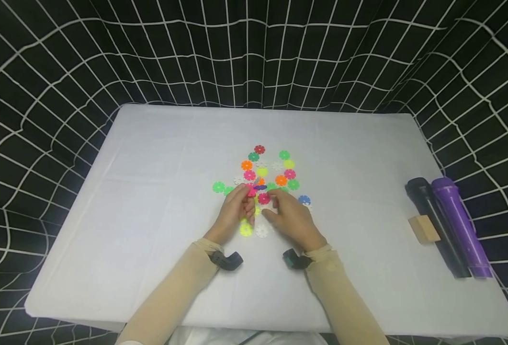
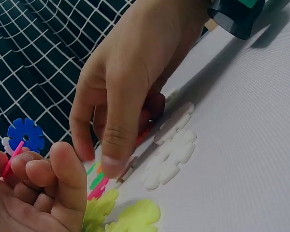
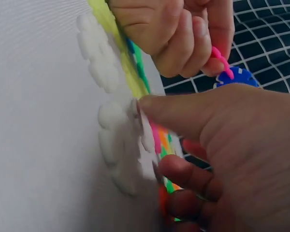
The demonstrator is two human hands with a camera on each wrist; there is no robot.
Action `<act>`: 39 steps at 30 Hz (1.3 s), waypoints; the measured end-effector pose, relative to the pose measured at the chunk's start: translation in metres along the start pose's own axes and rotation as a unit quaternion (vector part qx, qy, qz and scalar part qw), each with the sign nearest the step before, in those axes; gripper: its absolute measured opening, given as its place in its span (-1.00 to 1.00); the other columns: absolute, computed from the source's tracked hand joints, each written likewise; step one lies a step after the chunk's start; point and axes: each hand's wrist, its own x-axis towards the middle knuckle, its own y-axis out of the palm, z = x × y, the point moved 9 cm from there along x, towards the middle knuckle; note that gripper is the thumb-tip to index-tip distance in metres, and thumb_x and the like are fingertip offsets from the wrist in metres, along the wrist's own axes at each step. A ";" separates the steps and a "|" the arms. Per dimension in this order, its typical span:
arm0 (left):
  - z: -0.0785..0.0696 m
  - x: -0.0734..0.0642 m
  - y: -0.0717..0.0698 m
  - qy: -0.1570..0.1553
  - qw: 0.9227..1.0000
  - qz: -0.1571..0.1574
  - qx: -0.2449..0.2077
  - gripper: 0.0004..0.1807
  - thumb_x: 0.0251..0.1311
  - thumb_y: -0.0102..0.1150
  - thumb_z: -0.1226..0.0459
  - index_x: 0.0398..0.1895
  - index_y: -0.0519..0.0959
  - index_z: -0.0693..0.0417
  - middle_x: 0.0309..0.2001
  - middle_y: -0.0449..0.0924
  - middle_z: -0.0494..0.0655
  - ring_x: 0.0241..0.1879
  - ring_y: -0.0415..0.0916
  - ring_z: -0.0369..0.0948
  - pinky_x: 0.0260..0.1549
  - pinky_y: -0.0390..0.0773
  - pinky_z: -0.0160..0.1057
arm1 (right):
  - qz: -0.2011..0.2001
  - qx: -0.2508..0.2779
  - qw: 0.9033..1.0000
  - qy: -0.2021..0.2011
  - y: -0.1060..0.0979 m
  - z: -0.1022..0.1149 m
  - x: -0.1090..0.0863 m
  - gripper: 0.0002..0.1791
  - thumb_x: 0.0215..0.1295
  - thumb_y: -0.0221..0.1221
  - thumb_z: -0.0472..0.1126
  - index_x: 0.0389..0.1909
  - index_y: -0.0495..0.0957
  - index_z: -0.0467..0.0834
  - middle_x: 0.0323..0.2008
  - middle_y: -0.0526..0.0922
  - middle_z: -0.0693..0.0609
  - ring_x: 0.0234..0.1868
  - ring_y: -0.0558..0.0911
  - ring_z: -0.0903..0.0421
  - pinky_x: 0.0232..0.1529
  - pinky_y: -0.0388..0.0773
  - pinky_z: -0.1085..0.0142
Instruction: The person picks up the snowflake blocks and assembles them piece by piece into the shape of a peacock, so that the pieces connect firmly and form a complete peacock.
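Note:
My left hand (image 1: 236, 207) pinches a pink notched plastic disc (image 2: 13, 157) between thumb and finger. A blue notched disc (image 2: 25, 135) is slotted onto it, raised above the table; a pale piece shows behind. My right hand (image 1: 294, 218) hovers low to the right, thumb and index finger apart over a white disc (image 3: 144, 128); whether they touch it I cannot tell. Near its index finger lies a dark pink disc (image 1: 264, 198). Yellow discs (image 1: 245, 230) and a white disc (image 1: 262, 231) lie between the wrists.
Several loose discs spread beyond the hands, among them a red disc (image 1: 259, 149), an orange disc (image 1: 281, 180) and a green disc (image 1: 218, 187). At the right of the white table (image 1: 150, 158) lie a black tube (image 1: 441, 230), a purple tube (image 1: 462, 227) and a wooden block (image 1: 424, 229).

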 end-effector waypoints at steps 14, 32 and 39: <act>-0.002 0.000 0.000 0.017 1.000 0.014 0.007 -0.77 0.59 -0.25 0.18 -0.31 0.26 0.04 -0.58 0.29 -0.15 -0.60 0.32 -0.24 -0.63 0.58 -0.31 | -0.003 -0.026 0.999 0.044 -0.007 -0.005 -0.005 -0.60 0.28 0.34 -0.01 0.01 0.56 -0.14 -0.21 0.59 -0.02 -0.27 0.53 0.07 -0.35 0.52 0.27; 0.003 0.000 0.003 0.010 0.998 0.018 0.052 -0.73 0.58 -0.20 0.10 -0.30 0.29 0.03 -0.54 0.32 -0.13 -0.56 0.33 -0.24 -0.59 0.59 -0.30 | -0.152 0.175 0.970 -0.077 -0.034 0.013 -0.011 -0.84 0.31 0.34 -0.23 -0.13 0.75 -0.15 -0.25 0.81 -0.06 -0.25 0.75 0.04 -0.17 0.72 0.14; 0.004 -0.001 0.007 0.002 0.995 0.026 0.096 -0.70 0.59 -0.21 0.11 -0.27 0.32 0.14 -0.56 0.29 -0.12 -0.59 0.33 -0.24 -0.59 0.60 -0.30 | -0.166 0.170 0.966 -0.100 -0.037 0.017 -0.013 -0.85 0.31 0.33 -0.26 -0.15 0.75 -0.19 -0.22 0.82 -0.08 -0.24 0.78 0.04 -0.17 0.75 0.15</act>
